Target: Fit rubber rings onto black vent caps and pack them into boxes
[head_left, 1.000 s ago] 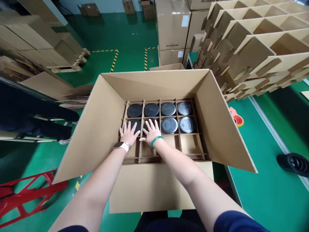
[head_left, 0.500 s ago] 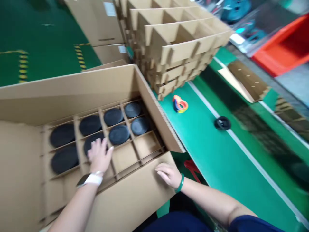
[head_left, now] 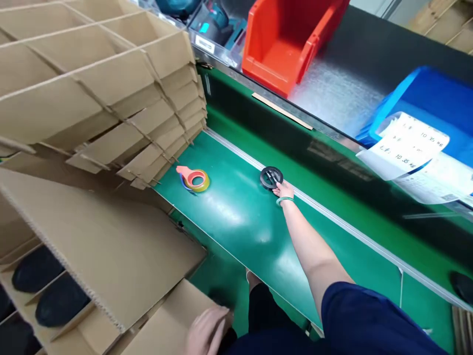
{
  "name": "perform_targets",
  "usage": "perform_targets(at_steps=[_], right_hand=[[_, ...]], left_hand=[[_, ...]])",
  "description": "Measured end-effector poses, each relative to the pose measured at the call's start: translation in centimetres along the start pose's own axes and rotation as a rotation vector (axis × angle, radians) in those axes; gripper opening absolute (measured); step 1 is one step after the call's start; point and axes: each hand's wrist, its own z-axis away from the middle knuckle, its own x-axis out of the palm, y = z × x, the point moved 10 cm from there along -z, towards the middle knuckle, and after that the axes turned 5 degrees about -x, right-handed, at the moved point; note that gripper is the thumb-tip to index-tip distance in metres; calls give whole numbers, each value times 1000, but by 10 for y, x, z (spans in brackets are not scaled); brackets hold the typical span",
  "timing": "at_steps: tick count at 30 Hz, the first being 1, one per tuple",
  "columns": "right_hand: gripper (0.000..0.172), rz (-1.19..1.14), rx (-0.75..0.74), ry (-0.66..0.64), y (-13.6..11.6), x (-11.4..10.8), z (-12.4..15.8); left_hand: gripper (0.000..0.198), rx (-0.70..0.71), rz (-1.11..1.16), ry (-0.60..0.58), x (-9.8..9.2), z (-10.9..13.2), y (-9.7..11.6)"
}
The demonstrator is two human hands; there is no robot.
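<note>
Packed discs (head_left: 59,298) sit in the box (head_left: 111,256) at eight o'clock; right hand (head_left: 284,190) fingers touch the loose disc (head_left: 271,177) at one o'clock, grip unclear; left hand (head_left: 207,328) too blurred to tell.

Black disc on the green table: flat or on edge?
Flat. The disc lies on the table with its full round outline showing. The right hand touches its near edge.

matt corrugated cardboard box (head_left: 111,256); glossy green belt (head_left: 236,217); black plastic disc (head_left: 271,177); shiny red plastic bin (head_left: 291,44)
</note>
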Motion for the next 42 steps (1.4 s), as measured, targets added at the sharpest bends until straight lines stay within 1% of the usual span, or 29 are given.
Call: perform_targets(at_steps=[1,2,3,4,5,7,8,10,11,13,16,18,22,26,28,30,31,33,35,37,39,41,42], right_hand=[[49,-25,-5,-26,2,5,1],[51,-47,-17,-52,3,8,5],[53,-66,-33,-81,4,10,13],[55,-82,-49,-111,5,10,23],[56,-95,-62,-141,5,9,34],[59,-133,-93,-220,2,7,59],[60,-164,-114,-268,-2,6,72],[59,-243,-154,-375,-14,4,95],[57,-281,-167,-431,-21,4,104],[54,-339,-161,-520,-32,2,119],[50,-399,-113,-591,-44,-1,129],[48,-429,-78,-618,-51,-3,133],[41,-456,39,-655,-60,0,139],[44,-343,133,-582,-59,3,143],[47,-258,178,-626,-55,12,154],[59,-190,214,-736,-48,24,176],[67,-168,229,-796,-43,29,192],[77,-144,252,-897,-29,32,231],[80,-122,309,-1003,-5,30,281],[79,-66,396,-1122,25,25,338],[77,11,452,-1231,51,23,395],[73,73,451,-1345,64,34,453],[71,91,437,-1407,66,46,484]], left_hand=[[38,-16,18,-51,16,-23,13],[29,-59,55,-43,24,-49,21],[26,-89,84,-23,29,-75,28],[30,-116,112,1,34,-102,34],[40,-156,159,24,38,-128,38],[62,-337,448,105,45,-171,31],[69,-368,483,116,49,-189,35],[72,-397,548,113,54,-215,47],[71,-386,571,103,55,-222,57],[69,-341,625,96,53,-227,80],[70,-265,655,128,44,-221,112],[69,-248,670,150,40,-215,126],[68,-241,703,143,37,-206,140],[69,-232,720,138,32,-197,142],[68,-237,699,164,27,-187,137],[66,-238,653,202,22,-167,128],[65,-244,627,218,19,-153,121],[62,-278,603,234,16,-112,100],[62,-336,636,250,14,-59,71],[63,-398,711,272,10,3,41],[66,-435,802,304,2,68,13],[69,-455,861,361,-12,132,-12],[70,-470,862,417,-22,165,-25]])
